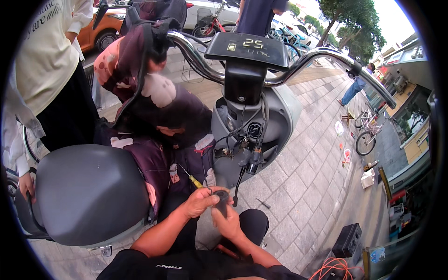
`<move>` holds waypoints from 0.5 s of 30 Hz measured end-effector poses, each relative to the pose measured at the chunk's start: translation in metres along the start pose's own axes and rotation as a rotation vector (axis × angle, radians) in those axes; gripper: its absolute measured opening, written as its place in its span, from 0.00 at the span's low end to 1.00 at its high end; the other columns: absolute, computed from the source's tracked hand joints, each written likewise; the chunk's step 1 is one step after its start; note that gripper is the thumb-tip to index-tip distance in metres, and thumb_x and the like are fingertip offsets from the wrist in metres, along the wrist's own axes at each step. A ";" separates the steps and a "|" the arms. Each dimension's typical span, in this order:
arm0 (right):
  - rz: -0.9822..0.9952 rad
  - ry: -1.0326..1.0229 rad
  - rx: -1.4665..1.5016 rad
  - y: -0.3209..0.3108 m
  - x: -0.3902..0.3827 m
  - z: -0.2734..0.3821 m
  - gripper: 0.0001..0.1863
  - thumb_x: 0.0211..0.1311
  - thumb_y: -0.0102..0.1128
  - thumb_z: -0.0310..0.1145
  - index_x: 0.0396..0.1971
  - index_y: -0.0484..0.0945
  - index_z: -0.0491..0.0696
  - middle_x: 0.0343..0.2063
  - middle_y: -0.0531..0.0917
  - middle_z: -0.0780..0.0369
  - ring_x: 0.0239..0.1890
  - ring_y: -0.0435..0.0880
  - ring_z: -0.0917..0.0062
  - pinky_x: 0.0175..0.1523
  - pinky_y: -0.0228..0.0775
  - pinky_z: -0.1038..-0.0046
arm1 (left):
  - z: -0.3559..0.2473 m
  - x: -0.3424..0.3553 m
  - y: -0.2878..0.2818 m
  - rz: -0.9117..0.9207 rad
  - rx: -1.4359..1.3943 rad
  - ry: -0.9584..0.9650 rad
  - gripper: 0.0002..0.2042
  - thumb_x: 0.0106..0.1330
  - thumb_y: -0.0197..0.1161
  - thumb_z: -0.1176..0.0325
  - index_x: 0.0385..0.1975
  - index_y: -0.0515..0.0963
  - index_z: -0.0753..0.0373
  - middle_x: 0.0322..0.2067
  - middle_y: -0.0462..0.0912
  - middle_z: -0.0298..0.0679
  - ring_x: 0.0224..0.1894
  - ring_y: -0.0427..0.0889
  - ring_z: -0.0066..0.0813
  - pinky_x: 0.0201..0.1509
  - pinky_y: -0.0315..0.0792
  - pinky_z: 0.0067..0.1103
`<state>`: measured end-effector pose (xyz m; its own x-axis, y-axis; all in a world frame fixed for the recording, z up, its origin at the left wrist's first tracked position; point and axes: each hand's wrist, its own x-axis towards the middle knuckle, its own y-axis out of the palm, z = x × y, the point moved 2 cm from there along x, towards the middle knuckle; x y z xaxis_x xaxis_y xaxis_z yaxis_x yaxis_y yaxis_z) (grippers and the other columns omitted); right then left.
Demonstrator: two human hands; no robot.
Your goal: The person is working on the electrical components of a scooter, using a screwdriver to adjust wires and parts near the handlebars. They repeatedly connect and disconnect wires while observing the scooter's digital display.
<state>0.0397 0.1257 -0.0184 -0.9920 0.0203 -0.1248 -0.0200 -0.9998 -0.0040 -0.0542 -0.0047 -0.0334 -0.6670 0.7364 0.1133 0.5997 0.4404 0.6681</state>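
Note:
Low in front of me, my left hand point(201, 201) and my right hand point(227, 222) meet around a dark cylindrical piece point(222, 198), its exact kind unclear. Fingers of both hands are closed on it, the left from the side, the right from below. A thin black cable point(211, 175) runs down toward my left fingers from the opened front of a grey electric scooter point(284, 109). Bare wires and connectors point(252, 156) hang out of that opening. Just beyond my left hand lies a screwdriver point(195, 181) with a yellow handle, on the patterned dark cover.
The scooter's seat point(93, 191) is at left, with a person point(53, 70) standing behind it, one hand on the rear rail. Handlebars point(322, 53) and a lit display point(247, 49) rise ahead. A black box point(347, 239) and orange cord point(333, 269) lie on the right.

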 end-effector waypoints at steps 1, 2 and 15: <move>0.006 -0.005 -0.002 0.000 0.002 0.002 0.08 0.75 0.58 0.33 0.36 0.77 0.45 0.22 0.78 0.68 0.22 0.76 0.85 0.29 0.69 0.78 | 0.000 -0.001 0.000 -0.010 -0.010 -0.005 0.31 0.70 0.69 0.53 0.62 0.71 0.74 0.53 0.82 0.52 0.60 0.82 0.46 0.69 0.72 0.40; 0.012 -0.009 -0.003 -0.001 0.005 0.004 0.08 0.75 0.59 0.33 0.36 0.77 0.45 0.22 0.78 0.68 0.23 0.77 0.85 0.29 0.70 0.78 | -0.001 0.001 -0.001 -0.003 -0.006 0.003 0.31 0.70 0.68 0.53 0.62 0.71 0.74 0.54 0.82 0.53 0.60 0.82 0.47 0.69 0.72 0.40; -0.028 -0.002 -0.012 -0.002 0.003 -0.005 0.12 0.72 0.65 0.39 0.44 0.78 0.45 0.21 0.79 0.69 0.22 0.77 0.86 0.28 0.71 0.77 | 0.000 0.003 -0.003 0.025 0.057 0.025 0.31 0.72 0.66 0.53 0.63 0.70 0.75 0.53 0.82 0.51 0.60 0.81 0.45 0.69 0.72 0.38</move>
<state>0.0375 0.1276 -0.0235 -0.9913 0.0481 -0.1222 -0.0461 -0.9988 -0.0193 -0.0582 -0.0037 -0.0346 -0.6623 0.7345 0.1482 0.6397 0.4513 0.6223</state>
